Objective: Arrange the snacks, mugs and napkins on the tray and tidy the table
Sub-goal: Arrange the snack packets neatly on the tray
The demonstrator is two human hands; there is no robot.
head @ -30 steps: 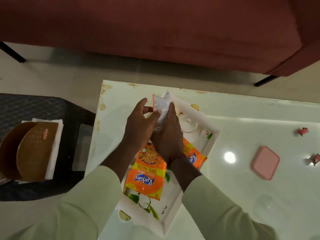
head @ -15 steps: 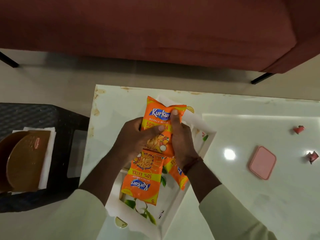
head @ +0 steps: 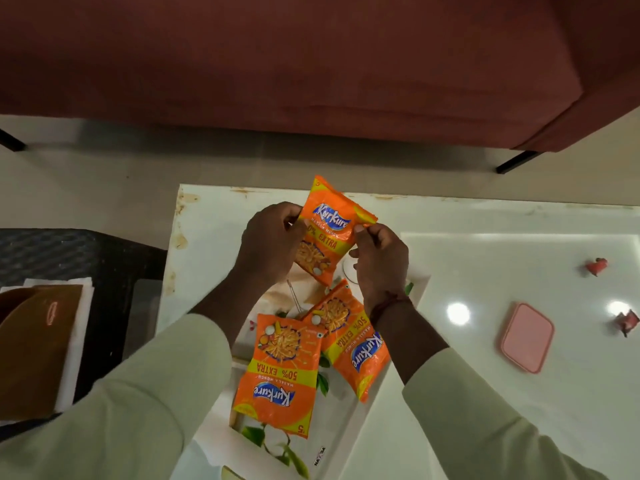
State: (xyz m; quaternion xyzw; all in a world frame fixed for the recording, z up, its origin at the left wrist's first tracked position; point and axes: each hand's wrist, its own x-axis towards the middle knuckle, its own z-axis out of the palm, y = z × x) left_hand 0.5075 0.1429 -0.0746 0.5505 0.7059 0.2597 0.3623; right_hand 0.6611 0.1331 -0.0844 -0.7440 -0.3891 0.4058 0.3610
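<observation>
An orange Kurkure snack packet (head: 329, 233) is held front side up above the far end of the white tray (head: 332, 445). My left hand (head: 266, 244) pinches its left edge and my right hand (head: 379, 265) pinches its right edge. Two more orange packets lie flat in the tray: one (head: 280, 372) toward the near end, another (head: 353, 337) tilted to its right and partly under my right wrist. A round white mug rim (head: 348, 270) shows in the tray below the held packet, mostly hidden.
A pink rectangular lid (head: 526, 337) and two crumpled red wrappers (head: 596, 266) (head: 627, 322) lie on the glossy white table (head: 485, 265) to the right. A black stool (head: 114, 271) at left carries a brown holder (head: 34, 344) on white napkins. A maroon sofa (head: 311, 64) stands behind.
The packet in my hands has been turned from its silver back to its orange front and spread wider, my hands moving apart to its edges. The view has shifted slightly.
</observation>
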